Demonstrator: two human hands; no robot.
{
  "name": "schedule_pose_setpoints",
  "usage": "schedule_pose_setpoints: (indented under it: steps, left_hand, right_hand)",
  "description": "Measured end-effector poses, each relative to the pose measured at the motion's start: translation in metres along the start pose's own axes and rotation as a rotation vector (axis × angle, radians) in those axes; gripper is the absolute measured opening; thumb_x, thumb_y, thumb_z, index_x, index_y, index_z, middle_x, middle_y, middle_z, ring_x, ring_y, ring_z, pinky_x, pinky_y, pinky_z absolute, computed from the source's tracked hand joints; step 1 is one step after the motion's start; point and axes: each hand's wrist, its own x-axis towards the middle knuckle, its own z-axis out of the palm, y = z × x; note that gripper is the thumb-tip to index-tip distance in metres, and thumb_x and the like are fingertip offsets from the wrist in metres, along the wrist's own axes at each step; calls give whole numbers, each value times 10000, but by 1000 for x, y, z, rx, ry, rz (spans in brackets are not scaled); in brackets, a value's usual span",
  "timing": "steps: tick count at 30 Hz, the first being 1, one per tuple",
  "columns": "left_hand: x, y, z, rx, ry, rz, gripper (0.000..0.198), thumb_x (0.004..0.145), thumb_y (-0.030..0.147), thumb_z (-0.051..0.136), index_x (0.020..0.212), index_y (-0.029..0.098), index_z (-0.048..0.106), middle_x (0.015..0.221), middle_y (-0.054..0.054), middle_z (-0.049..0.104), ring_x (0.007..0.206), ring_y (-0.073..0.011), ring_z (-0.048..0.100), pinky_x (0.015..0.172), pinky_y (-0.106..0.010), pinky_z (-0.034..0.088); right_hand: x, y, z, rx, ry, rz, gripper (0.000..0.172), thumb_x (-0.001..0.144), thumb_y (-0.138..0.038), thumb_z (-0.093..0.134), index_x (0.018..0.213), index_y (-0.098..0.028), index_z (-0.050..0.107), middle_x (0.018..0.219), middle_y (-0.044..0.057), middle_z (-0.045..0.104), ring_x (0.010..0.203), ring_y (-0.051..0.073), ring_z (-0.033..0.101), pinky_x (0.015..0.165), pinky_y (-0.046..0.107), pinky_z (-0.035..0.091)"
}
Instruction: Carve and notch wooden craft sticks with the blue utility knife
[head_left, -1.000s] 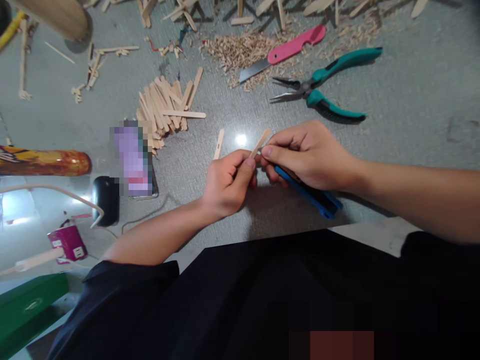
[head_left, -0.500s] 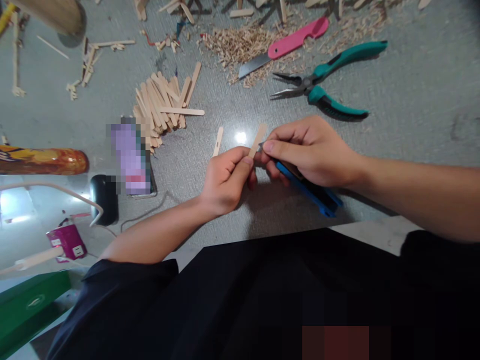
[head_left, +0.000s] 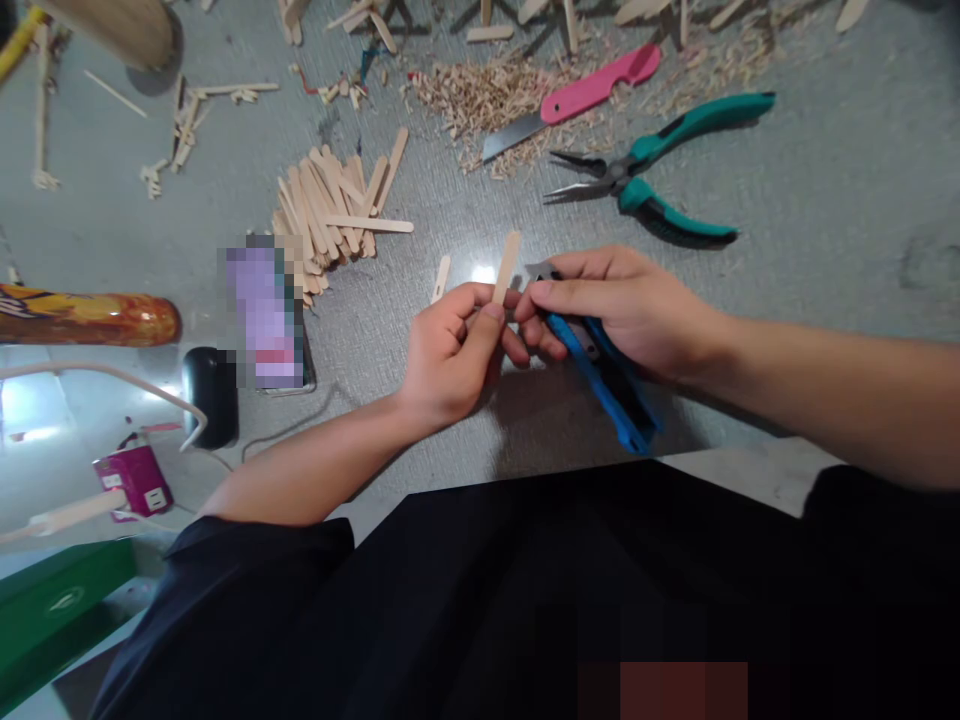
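My left hand (head_left: pixel 454 350) pinches a wooden craft stick (head_left: pixel 508 262) between thumb and fingers, its free end pointing up and away from me. Close on its right, my right hand (head_left: pixel 607 300) is wrapped round a blue utility knife (head_left: pixel 592 375). The knife's short metal blade faces the stick; whether they touch I cannot tell. Just beyond my left hand lies another craft stick (head_left: pixel 442 272) with a small slot in it, its lower end hidden by the hand. A heap of craft sticks (head_left: pixel 330 205) is spread on the table farther left.
Teal-handled needle-nose pliers (head_left: pixel 619 175) lie open beyond my right hand. A pink-handled saw (head_left: pixel 592 95) rests on wood shavings (head_left: pixel 480 95). To the left are a phone (head_left: pixel 262 320), a black case (head_left: pixel 211 398), an orange tube (head_left: pixel 90 315), cables and a purple power adapter (head_left: pixel 133 482).
The stick in my left hand stands more upright. My right hand has turned the utility knife, so its body points more toward me and its blade shows clearly.
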Motion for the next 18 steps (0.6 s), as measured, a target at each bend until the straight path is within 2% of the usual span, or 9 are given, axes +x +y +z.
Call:
schedule_pose_setpoints:
  steps: [5,9,12,14,18]
  left_hand:
    - [2,3,0,-27,-2,-21,497,1181,720,673,1130,233,754,778,-32,824,504,-143,664,443,-286,483]
    - [1,8,-5,-17,-11,-70,476,1183,694,676,1104,232,758,784,-42,836,493,-143,653,476,-308,527]
    - [1,6,-6,-28,-17,-66,459,1182,674,685,1105,227,755,789,-42,838,528,-151,685,491,-301,547]
    - [2,3,-5,-31,-21,-34,458,1187,668,683,1107,222,751,784,-34,834,527,-144,683,484,-283,541]
    - [2,-5,-2,32,-28,95,475,1212,666,649,1080,217,733,759,-5,816,486,-104,644,450,-222,494]
  right_hand:
    - [-2,6,2,91,-67,47,306,1121,-325,828,844,-193,839,799,28,744,630,119,639,622,234,560]
    - [-4,7,1,113,-85,-5,402,1128,-464,864,838,-216,736,775,0,712,639,147,709,588,256,584]
    - [-5,5,1,10,-99,-5,471,1099,-577,888,858,-240,665,747,-12,697,594,180,730,521,292,582]
    - [-6,2,2,-74,-91,-12,469,1144,-554,832,848,-238,651,706,-20,660,543,162,684,485,280,545]
    - [-6,-2,6,-177,-57,-14,458,1234,-392,677,812,-214,673,660,-23,600,486,117,578,447,250,482]
